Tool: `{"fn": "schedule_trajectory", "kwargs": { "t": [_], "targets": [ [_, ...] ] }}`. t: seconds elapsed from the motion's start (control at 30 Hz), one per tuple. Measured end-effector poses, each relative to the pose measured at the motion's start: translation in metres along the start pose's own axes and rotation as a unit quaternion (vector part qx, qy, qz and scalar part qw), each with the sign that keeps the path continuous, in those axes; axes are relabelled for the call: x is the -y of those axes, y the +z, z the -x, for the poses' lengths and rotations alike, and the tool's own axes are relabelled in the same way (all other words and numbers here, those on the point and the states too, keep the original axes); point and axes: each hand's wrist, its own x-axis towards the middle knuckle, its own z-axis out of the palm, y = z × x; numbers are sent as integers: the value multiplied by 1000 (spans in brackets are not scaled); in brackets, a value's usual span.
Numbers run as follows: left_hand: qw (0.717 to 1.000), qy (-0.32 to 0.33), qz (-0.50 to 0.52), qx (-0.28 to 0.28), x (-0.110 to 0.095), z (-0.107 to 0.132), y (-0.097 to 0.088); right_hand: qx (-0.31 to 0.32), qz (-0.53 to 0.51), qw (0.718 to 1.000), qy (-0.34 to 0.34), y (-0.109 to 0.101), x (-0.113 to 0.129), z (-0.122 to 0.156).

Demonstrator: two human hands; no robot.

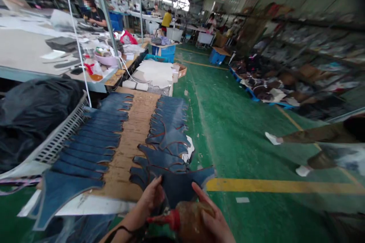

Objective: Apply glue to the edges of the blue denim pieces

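My left hand (154, 195) pinches the left side of a dark blue cut piece (178, 184), which looks like leather or fabric, with a curved outline and a pale edge. In my right hand (212, 214) lies a squeeze bottle (192, 218) of amber liquid, its red nozzle pointing left. The right forefinger reaches past the bottle and rests against the blue piece. Just beyond my hands, similar blue pieces overlap in two rows, a left row (85, 144) and a right row (168, 121), on a brown board (125, 152).
A white plastic basket (59, 140) with black bags (37, 117) stands left of the board. Behind is a cluttered worktable (25, 45). To the right, a person in brown trousers (302, 134) walks on the green floor (234, 133). Blue pallets (253, 93) carry piled goods further back.
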Motion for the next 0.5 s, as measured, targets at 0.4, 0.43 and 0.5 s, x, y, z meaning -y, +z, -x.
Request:
{"fn": "schedule_trajectory", "kwargs": {
  "t": [0.4,0.43,0.5],
  "targets": [
    [972,-32,-144,-182,-60,-110,-88,-118,-60,990,45,-9,-77,-151],
    [969,-39,-151,-192,-61,-121,-94,-128,-60,989,44,-11,-82,-165],
    [962,-50,-168,-209,-61,-141,-104,-143,-57,987,44,-14,-92,-189]
  ]
}}
